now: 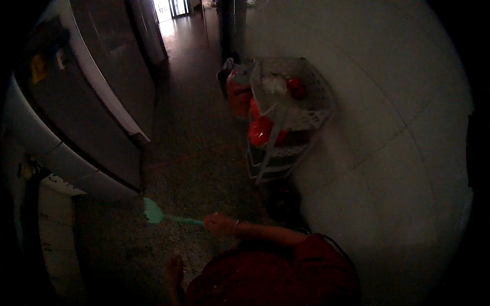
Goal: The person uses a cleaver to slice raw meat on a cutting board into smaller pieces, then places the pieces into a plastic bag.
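Observation:
My right hand (220, 224) is closed round the thin handle of a light green fly swatter (153, 210). The swatter points left, and its flat, fan-shaped head hangs over the dark speckled floor. A pale band circles my right wrist. Low in the view, my left hand (175, 268) is near my body, below the swatter. It is dim there and its fingers do not show clearly.
A white tiered rack (291, 113) with red bags (261, 129) stands against the tiled wall (388, 127) on the right. A dark doorway frame (115, 56) is on the left. The floor (186, 102) runs to a bright opening. A dark object (283, 203) lies below the rack.

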Demonstrator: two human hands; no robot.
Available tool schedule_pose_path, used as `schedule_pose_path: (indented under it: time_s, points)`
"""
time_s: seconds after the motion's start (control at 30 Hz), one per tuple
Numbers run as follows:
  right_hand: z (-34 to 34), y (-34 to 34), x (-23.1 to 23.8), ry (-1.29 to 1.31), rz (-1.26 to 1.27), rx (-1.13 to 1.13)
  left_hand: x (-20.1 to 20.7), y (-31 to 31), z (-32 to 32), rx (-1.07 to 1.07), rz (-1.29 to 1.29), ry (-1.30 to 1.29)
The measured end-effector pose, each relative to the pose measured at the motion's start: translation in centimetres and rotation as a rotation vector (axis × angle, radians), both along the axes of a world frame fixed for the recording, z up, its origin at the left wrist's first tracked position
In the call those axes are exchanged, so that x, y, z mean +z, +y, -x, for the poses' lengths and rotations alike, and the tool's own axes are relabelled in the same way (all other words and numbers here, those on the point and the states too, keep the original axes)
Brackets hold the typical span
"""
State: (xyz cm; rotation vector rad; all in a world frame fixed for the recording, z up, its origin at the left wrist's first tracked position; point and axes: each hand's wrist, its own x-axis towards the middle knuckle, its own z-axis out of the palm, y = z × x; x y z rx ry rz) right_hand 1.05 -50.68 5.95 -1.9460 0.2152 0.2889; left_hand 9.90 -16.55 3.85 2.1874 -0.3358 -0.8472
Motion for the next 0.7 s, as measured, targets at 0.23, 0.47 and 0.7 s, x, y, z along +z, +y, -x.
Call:
schedule_pose_path:
  time_s: [0.23, 0.47, 0.7]
  points:
    - [3.3, -9.9, 4.1, -0.475, -0.089, -0.258, -0.6, -2.2, 3.6, 0.239, 0.098, 0.045]
    - [9.0, -19.8, 10.8, -0.79, -0.788, -0.846, -2.5, -2.6, 3.1, 0.202, 0.147, 0.045]
    - [12.5, -24.6, 14.7, -0.9, -0.222, -1.21, -3.8, -3.0, 3.4, 0.244, 0.213, 0.002]
